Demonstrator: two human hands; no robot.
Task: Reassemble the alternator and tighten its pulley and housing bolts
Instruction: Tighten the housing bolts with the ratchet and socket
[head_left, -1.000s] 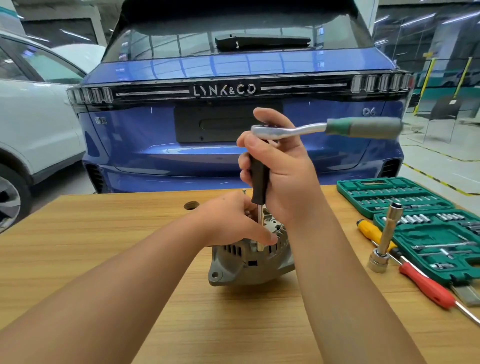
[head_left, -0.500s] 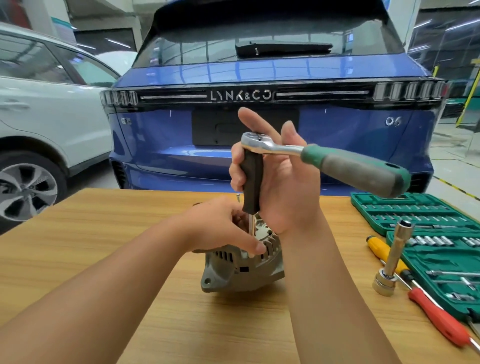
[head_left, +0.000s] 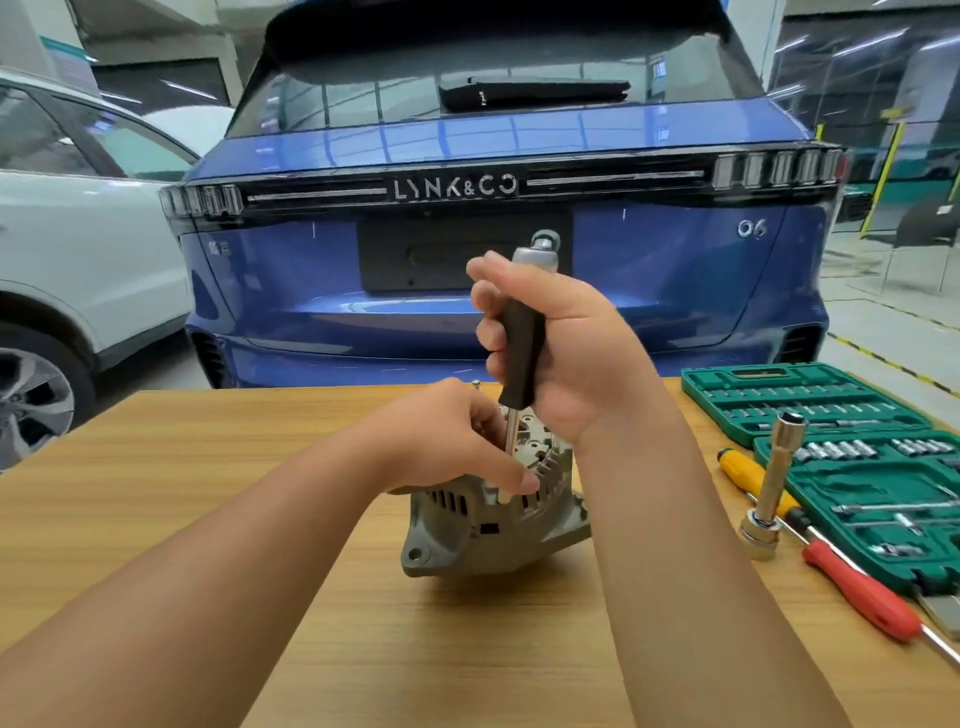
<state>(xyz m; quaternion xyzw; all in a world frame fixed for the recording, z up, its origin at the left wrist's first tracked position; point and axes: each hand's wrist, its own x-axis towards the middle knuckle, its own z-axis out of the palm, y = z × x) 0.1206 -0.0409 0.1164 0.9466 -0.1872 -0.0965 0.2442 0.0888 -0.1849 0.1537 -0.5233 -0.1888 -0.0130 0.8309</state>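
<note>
Housing bolts were mid-tightening, I judged: right hand (head_left: 566, 358) curled round black-handled driver (head_left: 521, 353), left hand (head_left: 457, 441) gripping grey cast-metal alternator (head_left: 483, 535) on wooden table (head_left: 156, 467); pulley unseen.

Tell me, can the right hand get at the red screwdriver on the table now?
Probably not at once: the right hand grips the driver handle. The red screwdriver lies uncovered beside the socket case.
</note>
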